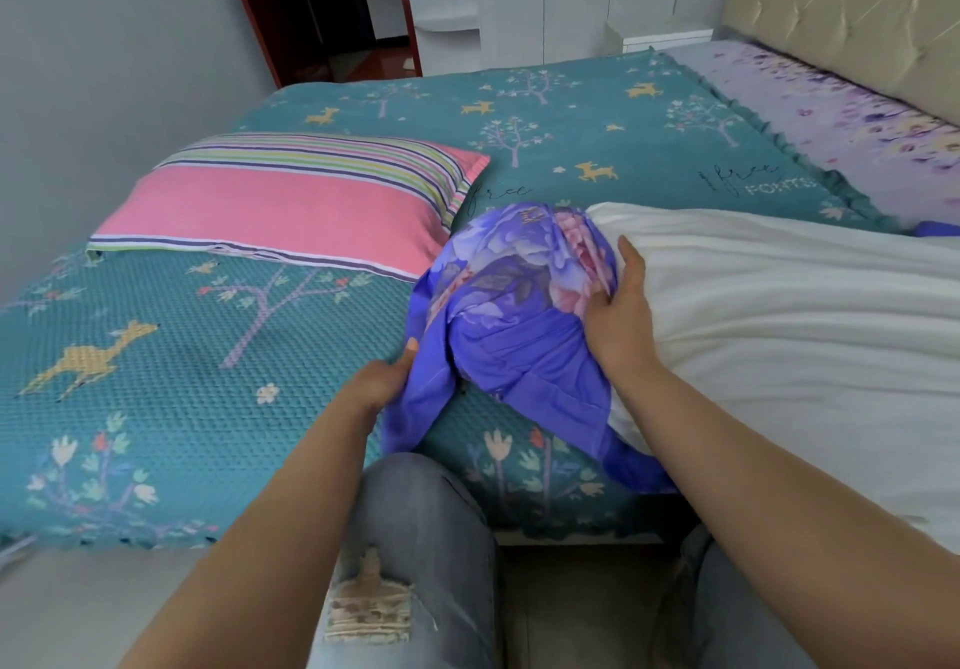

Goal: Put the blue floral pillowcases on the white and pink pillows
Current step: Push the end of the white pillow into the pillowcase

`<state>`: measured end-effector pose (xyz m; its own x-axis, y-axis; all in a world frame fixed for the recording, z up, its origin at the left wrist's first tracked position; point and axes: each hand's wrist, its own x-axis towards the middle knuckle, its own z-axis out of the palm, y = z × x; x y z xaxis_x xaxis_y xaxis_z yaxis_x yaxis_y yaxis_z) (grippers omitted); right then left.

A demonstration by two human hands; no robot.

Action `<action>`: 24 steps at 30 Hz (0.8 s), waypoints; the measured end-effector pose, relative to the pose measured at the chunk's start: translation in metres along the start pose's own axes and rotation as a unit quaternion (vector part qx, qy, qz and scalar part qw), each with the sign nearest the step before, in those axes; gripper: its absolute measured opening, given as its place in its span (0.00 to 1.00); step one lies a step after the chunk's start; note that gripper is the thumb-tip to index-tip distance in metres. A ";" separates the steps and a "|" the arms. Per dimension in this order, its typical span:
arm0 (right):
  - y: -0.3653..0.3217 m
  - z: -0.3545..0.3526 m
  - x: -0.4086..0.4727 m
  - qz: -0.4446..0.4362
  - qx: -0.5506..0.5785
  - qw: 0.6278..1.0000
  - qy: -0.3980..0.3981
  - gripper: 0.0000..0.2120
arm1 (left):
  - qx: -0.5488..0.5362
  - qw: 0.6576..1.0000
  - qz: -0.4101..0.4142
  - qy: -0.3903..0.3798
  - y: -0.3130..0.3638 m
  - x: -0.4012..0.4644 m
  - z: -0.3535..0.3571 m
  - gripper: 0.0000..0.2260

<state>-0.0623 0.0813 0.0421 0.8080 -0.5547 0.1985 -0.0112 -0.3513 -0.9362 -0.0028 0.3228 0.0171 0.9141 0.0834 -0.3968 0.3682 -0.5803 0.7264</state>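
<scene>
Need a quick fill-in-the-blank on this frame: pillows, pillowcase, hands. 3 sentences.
1. The blue floral pillowcase is bunched over one end of the ____ pillow.
2. The left hand grips the pillowcase's loose edge; the ____ hand holds it where it meets that pillow.
3. The pink pillow lies on the teal bedspread with ____ stripes along its far side.

Missing words: white; right; multicoloured
</scene>
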 end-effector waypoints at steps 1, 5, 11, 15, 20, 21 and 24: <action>0.000 0.003 0.000 0.022 0.021 0.999 0.012 0.27 | -0.002 0.998 -0.010 -0.062 -0.002 0.005 -0.002 0.27; -0.002 0.008 0.002 0.078 0.066 0.994 0.025 0.25 | -0.075 0.974 -0.037 -0.209 0.006 0.011 -0.001 0.09; -0.005 0.004 -0.010 -0.008 -0.035 0.999 -0.003 0.20 | -0.365 0.923 0.040 -0.114 0.028 0.019 -0.052 0.07; -0.005 0.011 -0.016 0.005 -0.090 0.996 -0.010 0.22 | -0.564 0.819 0.096 -0.049 0.051 0.017 -0.082 0.19; -0.011 0.011 -0.014 0.050 -0.063 0.997 0.009 0.26 | -0.518 0.854 -0.048 0.002 0.035 -0.031 -0.013 0.18; -0.012 0.011 -0.015 0.054 -0.065 0.996 0.008 0.27 | -0.533 0.844 -0.057 -0.025 0.029 -0.045 0.009 0.19; -0.018 0.010 -0.020 0.048 -0.094 0.994 0.009 0.30 | -0.535 0.844 -0.031 -0.021 0.015 -0.075 0.065 0.09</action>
<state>-0.0721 0.1061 0.0525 0.7873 -0.6050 0.1184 -0.1982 -0.4303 -0.8807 -0.0763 0.2550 0.0213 0.8887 0.0449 -0.4564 0.3784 0.4902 0.7852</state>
